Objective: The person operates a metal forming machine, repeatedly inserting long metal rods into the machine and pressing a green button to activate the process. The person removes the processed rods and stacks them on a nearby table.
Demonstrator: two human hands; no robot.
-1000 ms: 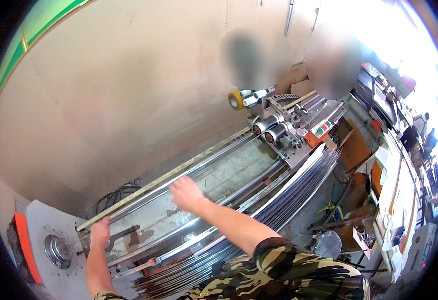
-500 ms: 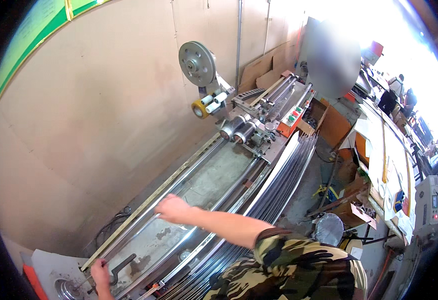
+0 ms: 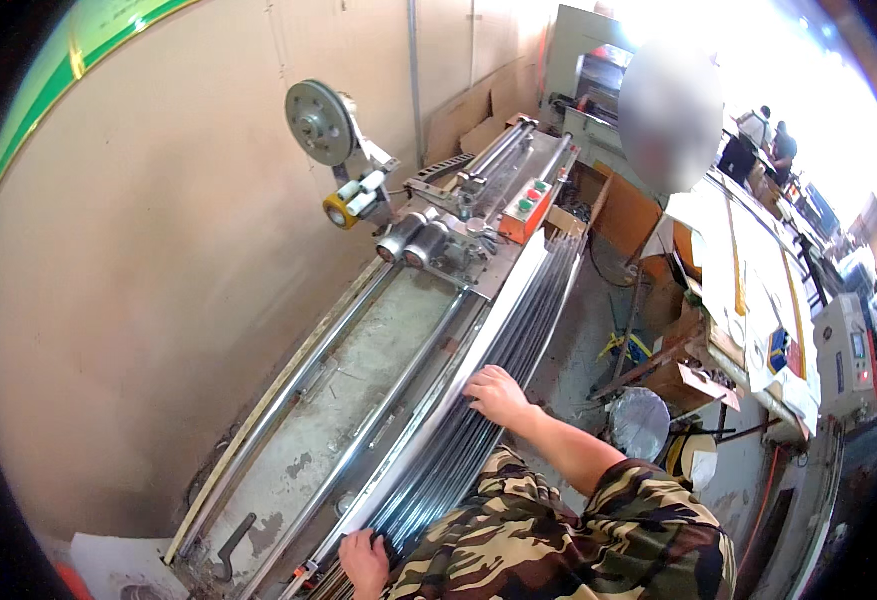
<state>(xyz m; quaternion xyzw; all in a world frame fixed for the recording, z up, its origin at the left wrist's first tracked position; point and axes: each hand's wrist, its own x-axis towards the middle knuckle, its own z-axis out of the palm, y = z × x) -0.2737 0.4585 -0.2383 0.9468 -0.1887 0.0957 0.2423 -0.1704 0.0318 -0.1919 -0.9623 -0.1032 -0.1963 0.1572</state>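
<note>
A: Rods (image 3: 478, 440) are where both hands are. Long bundle of thin metal rods lying on the near side rail of the machine bed (image 3: 358, 400), running from bottom centre up toward the rollers

B: Hand state?

A: Right hand (image 3: 495, 393) lies flat on top of the bundle about midway, fingers (image 3: 478, 380) spread and pressing down, not pinching. Left hand (image 3: 363, 562) is at the near end of the same bundle, fingers curled over the rods; I can't tell whether they close right round them

B: How would you run this step?

A: I'd judge the rods want to roll and fan out, so I'd keep the right palm square on top and take the load evenly with the left, moving along the rail line, not across it

B: Obstructions?

A: Twin rollers (image 3: 413, 240) and the control box with red and green buttons (image 3: 523, 205) sit at the far end, in line with the rods. Pulley wheel (image 3: 318, 122) stands above, by the wall. On the right, a cluttered floor with a round metal lid (image 3: 640, 422) and cardboard boxes (image 3: 688, 375) close beside the bed. Other people stand far off at the back, well apart
</note>
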